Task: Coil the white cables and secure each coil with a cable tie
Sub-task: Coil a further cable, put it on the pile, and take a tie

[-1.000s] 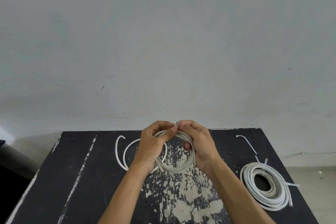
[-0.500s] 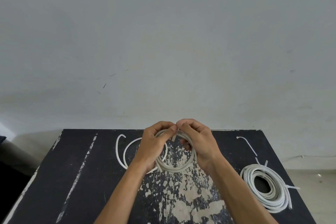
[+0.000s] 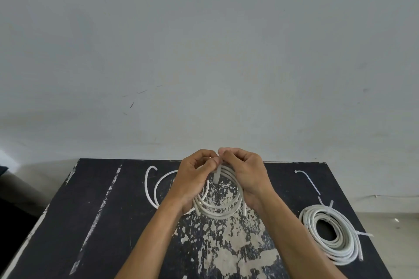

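Both hands are up at the far side of the black table [image 3: 95,222]. The left hand [image 3: 192,179] and the right hand [image 3: 244,174] curl around the top of a white cable coil [image 3: 217,209], pinching a small white tie [image 3: 216,175] there (it pokes down). Another tied coil [image 3: 331,238] lies well apart on the right.

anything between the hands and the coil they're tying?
Nothing visible. The left hand and right hand both already grip the top of the white cable coil, fingertips meeting at a cable tie. The finished coil lies apart on the right of the table.
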`<state>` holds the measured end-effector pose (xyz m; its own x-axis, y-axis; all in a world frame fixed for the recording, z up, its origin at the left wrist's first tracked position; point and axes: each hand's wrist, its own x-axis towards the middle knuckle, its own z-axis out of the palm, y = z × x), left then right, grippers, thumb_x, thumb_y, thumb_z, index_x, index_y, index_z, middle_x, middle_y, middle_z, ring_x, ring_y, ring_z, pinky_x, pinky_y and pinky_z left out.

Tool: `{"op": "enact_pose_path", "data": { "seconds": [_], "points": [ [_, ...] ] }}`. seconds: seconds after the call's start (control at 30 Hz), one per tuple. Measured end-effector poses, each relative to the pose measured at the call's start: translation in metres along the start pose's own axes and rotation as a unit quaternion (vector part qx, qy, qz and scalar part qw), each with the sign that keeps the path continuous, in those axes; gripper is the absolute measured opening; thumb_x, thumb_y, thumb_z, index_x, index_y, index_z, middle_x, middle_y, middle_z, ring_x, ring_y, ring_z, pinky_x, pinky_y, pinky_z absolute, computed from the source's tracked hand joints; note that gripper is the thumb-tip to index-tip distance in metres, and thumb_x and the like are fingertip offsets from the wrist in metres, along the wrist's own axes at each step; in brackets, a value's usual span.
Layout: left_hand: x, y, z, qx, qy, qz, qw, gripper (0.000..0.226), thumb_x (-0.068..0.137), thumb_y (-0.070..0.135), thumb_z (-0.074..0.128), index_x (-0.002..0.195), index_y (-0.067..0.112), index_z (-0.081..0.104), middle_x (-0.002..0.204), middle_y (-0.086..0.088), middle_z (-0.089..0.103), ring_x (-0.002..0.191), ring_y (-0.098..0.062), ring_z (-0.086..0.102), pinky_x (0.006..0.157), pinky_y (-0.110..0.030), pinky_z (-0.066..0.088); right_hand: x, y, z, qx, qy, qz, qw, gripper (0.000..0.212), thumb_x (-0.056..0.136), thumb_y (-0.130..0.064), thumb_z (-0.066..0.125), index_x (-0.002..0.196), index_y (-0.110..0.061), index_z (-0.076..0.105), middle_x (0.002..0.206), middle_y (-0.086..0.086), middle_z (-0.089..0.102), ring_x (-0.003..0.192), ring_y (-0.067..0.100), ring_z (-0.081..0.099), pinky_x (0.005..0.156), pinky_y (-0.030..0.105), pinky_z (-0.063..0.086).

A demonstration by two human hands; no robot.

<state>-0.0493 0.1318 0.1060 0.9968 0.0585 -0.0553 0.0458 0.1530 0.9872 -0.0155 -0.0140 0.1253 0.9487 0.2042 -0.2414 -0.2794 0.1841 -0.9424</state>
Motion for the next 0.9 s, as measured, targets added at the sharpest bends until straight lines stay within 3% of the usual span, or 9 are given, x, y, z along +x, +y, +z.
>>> {"op": "enact_pose_path", "data": {
  "seconds": [0.1, 0.2, 0.3, 0.57, 0.63, 0.73, 0.8, 0.9],
  "points": [
    [-0.003, -0.001, -0.001, 0.012, -0.005, 0.000, 1.000, 0.004, 0.089, 0.024, 0.072, 0.087, 0.023, 0.075, 0.082, -0.001, 0.072, 0.065, -0.005, 0.065, 0.059, -0.013, 0.050, 0.005, -0.006, 0.002, 0.007, 0.011, 0.008, 1.000, 0.011, 0.087, -0.026, 0.081, 0.084, -0.015, 0.082, 0.083, 0.014, 0.077, 0.070, 0.028, 0.073, 0.071, 0.041, 0.062],
    [-0.007, -0.007, 0.000, 0.023, -0.023, 0.006, 0.999, 0.018, 0.093, 0.012, 0.068, 0.082, 0.025, 0.074, 0.073, 0.002, 0.069, 0.055, 0.001, 0.058, 0.053, -0.007, 0.044, 0.018, -0.014, -0.002, -0.026, 0.065, -0.016, 0.997, 0.015, 0.087, -0.030, 0.080, 0.081, -0.017, 0.082, 0.078, -0.003, 0.075, 0.077, 0.013, 0.064, 0.075, 0.035, 0.054],
    [-0.010, -0.010, 0.005, 0.027, -0.016, -0.004, 0.999, 0.018, 0.092, 0.012, 0.068, 0.082, 0.026, 0.075, 0.075, 0.002, 0.068, 0.055, 0.003, 0.055, 0.054, -0.007, 0.043, 0.031, -0.017, -0.004, -0.035, 0.098, -0.028, 0.994, 0.011, 0.088, -0.027, 0.079, 0.081, -0.018, 0.080, 0.074, -0.008, 0.072, 0.081, 0.009, 0.061, 0.074, 0.028, 0.046],
    [-0.005, -0.011, 0.010, 0.017, -0.008, -0.019, 1.000, 0.019, 0.093, 0.010, 0.068, 0.081, 0.024, 0.075, 0.074, -0.001, 0.065, 0.051, -0.003, 0.046, 0.049, -0.014, 0.037, 0.045, -0.002, 0.003, -0.004, 0.136, 0.010, 0.991, 0.011, 0.090, -0.023, 0.077, 0.087, -0.013, 0.079, 0.078, -0.003, 0.069, 0.078, 0.011, 0.060, 0.070, 0.026, 0.046],
    [-0.005, -0.012, 0.009, 0.004, -0.003, -0.024, 1.000, 0.022, 0.093, 0.010, 0.068, 0.080, 0.025, 0.075, 0.072, 0.000, 0.066, 0.051, -0.007, 0.043, 0.047, -0.017, 0.034, 0.044, -0.002, 0.000, -0.002, 0.123, 0.013, 0.992, 0.012, 0.090, -0.024, 0.077, 0.090, -0.013, 0.079, 0.081, -0.004, 0.069, 0.081, 0.011, 0.059, 0.070, 0.028, 0.047],
    [-0.003, -0.012, 0.006, 0.005, -0.001, -0.017, 1.000, 0.025, 0.093, 0.007, 0.067, 0.077, 0.024, 0.076, 0.069, 0.002, 0.066, 0.047, 0.001, 0.050, 0.045, -0.010, 0.040, 0.041, -0.006, -0.006, -0.028, 0.069, 0.013, 0.997, 0.018, 0.096, -0.028, 0.070, 0.100, -0.011, 0.076, 0.092, 0.000, 0.068, 0.089, 0.015, 0.060, 0.071, 0.031, 0.051],
    [-0.003, -0.012, 0.006, 0.017, 0.002, -0.016, 1.000, 0.024, 0.093, 0.008, 0.067, 0.078, 0.024, 0.075, 0.069, 0.003, 0.066, 0.046, 0.003, 0.050, 0.045, -0.009, 0.041, 0.035, -0.010, -0.014, -0.070, 0.016, 0.017, 0.997, 0.031, 0.099, -0.040, 0.064, 0.111, -0.013, 0.072, 0.106, 0.001, 0.070, 0.097, 0.018, 0.066, 0.078, 0.033, 0.055],
    [0.001, -0.012, 0.002, 0.000, 0.042, -0.023, 0.999, 0.019, 0.094, 0.013, 0.069, 0.079, 0.024, 0.075, 0.071, 0.003, 0.066, 0.052, -0.010, 0.051, 0.052, -0.015, 0.042, 0.018, -0.008, -0.029, -0.172, -0.088, 0.032, 0.981, 0.047, 0.099, -0.061, 0.049, 0.123, -0.023, 0.062, 0.113, 0.000, 0.072, 0.100, 0.016, 0.072, 0.084, 0.032, 0.056]
  ]
}}
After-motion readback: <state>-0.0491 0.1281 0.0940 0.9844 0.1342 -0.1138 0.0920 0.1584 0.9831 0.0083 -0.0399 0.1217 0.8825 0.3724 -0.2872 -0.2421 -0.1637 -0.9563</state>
